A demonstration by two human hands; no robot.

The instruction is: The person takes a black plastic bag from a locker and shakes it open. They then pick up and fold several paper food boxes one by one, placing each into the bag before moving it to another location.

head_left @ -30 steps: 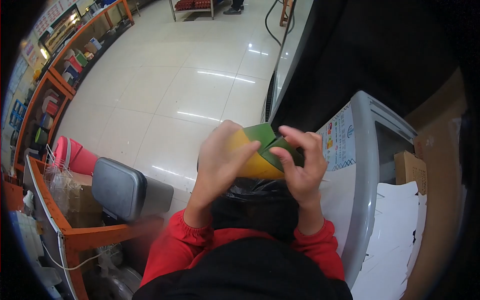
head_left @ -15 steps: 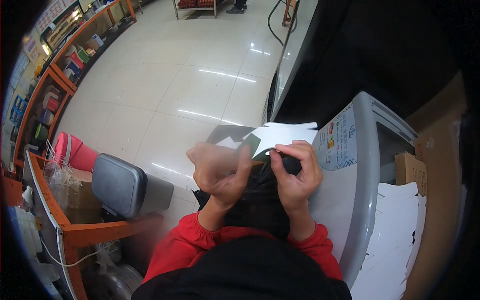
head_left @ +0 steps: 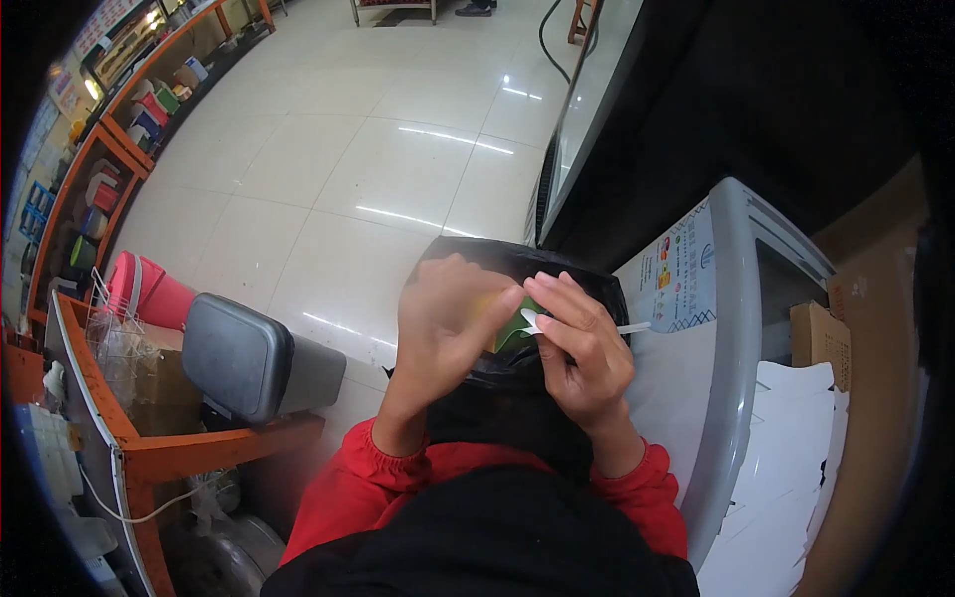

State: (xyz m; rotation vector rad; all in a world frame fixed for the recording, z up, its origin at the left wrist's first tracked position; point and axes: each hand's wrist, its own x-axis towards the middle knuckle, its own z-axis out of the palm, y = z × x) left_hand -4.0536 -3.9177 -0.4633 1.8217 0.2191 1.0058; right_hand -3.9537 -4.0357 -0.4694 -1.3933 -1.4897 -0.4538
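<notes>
A thin card [head_left: 514, 330], green on one face with white parts, is between my hands, bent and partly hidden by the fingers. My left hand [head_left: 445, 323], slightly blurred, is closed at the card's left side, thumb pointing toward the other hand. Closed on its right side is my right hand [head_left: 585, 348], and a narrow white strip [head_left: 634, 327] sticks out to the right behind those fingers. Beneath both hands lies an open black plastic bag [head_left: 487, 251], spread like a bin liner.
White cut sheets [head_left: 781, 438] lie on the right, beside a grey-edged cabinet [head_left: 731, 328]. A small cardboard box [head_left: 821, 343] sits behind them. On the left stand a grey lidded bin [head_left: 239, 358], a pink bucket [head_left: 159, 294] and an orange-framed table [head_left: 209, 453]. Tiled floor stretches ahead.
The broad white sheet seen earlier at the fingers now shows only as a thin strip, with more green visible. My hands have come closer together, and the black bag is more exposed.
</notes>
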